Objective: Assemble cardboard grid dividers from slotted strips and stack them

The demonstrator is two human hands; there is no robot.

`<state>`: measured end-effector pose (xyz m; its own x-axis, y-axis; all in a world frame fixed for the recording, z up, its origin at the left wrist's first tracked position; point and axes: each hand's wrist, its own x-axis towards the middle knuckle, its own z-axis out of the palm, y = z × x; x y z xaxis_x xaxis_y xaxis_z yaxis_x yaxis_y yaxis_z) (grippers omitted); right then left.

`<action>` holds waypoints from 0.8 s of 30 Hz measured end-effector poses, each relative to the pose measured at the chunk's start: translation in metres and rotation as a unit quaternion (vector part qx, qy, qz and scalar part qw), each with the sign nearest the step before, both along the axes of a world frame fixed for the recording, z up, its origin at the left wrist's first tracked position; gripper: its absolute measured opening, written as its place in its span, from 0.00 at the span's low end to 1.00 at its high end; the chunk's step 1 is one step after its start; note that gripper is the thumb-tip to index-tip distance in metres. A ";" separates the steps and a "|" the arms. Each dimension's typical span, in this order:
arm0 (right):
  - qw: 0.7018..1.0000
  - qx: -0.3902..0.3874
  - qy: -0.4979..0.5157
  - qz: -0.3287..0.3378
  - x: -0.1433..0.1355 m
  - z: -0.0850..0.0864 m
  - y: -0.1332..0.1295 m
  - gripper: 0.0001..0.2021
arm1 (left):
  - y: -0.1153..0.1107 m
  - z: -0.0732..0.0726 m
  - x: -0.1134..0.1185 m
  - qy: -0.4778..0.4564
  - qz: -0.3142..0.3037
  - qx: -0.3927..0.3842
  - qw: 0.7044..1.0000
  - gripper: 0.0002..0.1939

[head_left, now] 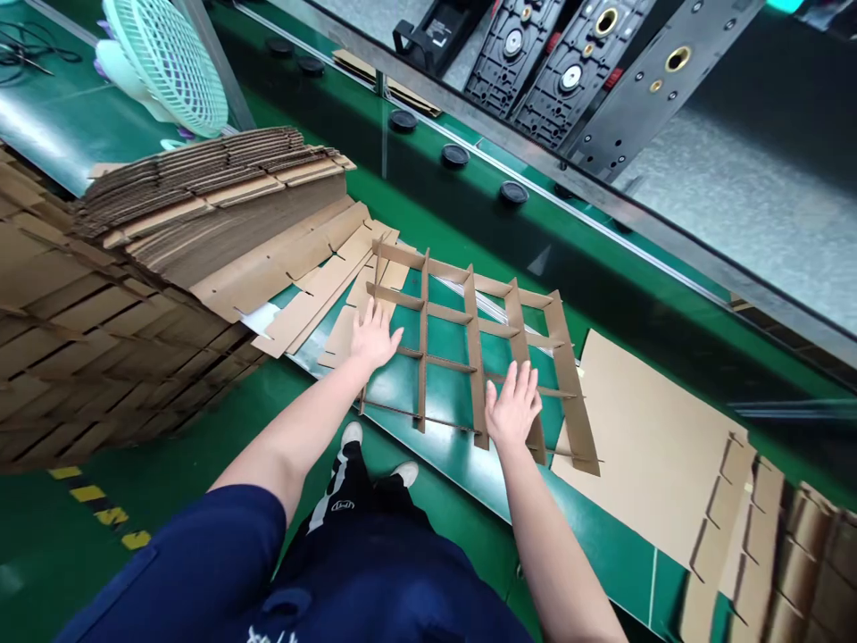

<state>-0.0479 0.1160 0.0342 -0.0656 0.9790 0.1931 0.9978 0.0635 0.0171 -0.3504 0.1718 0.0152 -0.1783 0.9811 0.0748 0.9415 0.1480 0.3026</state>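
Observation:
A cardboard divider grid [474, 344] of interlocked slotted strips stands on the green workbench [445, 397] in front of me. My left hand [373, 338] lies over the grid's left side, palm down with fingers stretched out. Over the lower right part of the grid is my right hand [512, 404], its fingers extended and flat against or just above the strip tops. Neither hand is wrapped round anything. Loose slotted cardboard strips [328, 290] lie just left of the grid, and a flat cardboard sheet [649, 438] lies to its right.
A thick stack of cardboard strips [220, 196] sits at the left, above a tall pile of assembled dividers [100, 357]. More slotted strips [719, 509] lie at the right. A mint-green fan [167, 67] stands back left. Beyond a metal rail are black machine parts [569, 80].

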 end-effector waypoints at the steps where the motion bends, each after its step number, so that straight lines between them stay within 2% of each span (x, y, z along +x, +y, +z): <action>1: 0.999 -0.033 -0.011 -0.001 0.004 -0.004 0.007 0.32 | 0.002 -0.004 0.000 0.012 -0.005 -0.018 1.000 0.37; 3: 0.995 -0.095 -0.020 0.003 0.009 -0.015 0.015 0.32 | 0.001 -0.006 0.000 0.030 -0.014 -0.040 0.999 0.37; 5: 0.993 -0.120 -0.016 0.000 0.010 -0.023 0.016 0.32 | -0.002 0.002 0.005 0.042 -0.015 -0.036 0.998 0.36; 8: 0.993 -0.115 0.002 -0.009 0.007 -0.027 0.008 0.30 | -0.006 0.019 0.026 0.051 -0.048 0.042 0.997 0.34; 10: 0.994 -0.107 0.016 -0.019 0.005 -0.025 -0.002 0.29 | -0.008 0.022 0.045 0.043 -0.104 0.075 0.991 0.34; 12: 0.994 -0.102 0.023 -0.027 0.003 -0.022 -0.014 0.28 | -0.011 0.016 0.061 0.031 -0.162 0.053 0.985 0.35; 14: 0.994 -0.101 0.024 -0.024 0.001 -0.017 -0.023 0.28 | -0.015 0.006 0.070 0.026 -0.190 0.018 0.981 0.34; 17: 0.997 -0.079 0.024 -0.012 -0.003 -0.008 -0.028 0.28 | -0.019 -0.006 0.071 0.030 -0.189 0.001 0.982 0.34; 20: 0.998 -0.047 0.030 0.020 -0.013 -0.002 -0.018 0.30 | -0.020 -0.009 0.069 0.040 -0.190 0.006 0.981 0.34; 24: 0.987 -0.133 0.043 0.083 -0.023 -0.007 -0.002 0.33 | -0.018 -0.008 0.069 0.054 -0.193 0.000 0.980 0.34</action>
<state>-0.0706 0.1140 0.0270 -0.2241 0.9728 -0.0579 0.9702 0.2172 -0.1070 -0.2819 0.1540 0.0076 0.2150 0.9738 0.0735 0.9537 -0.2256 0.1987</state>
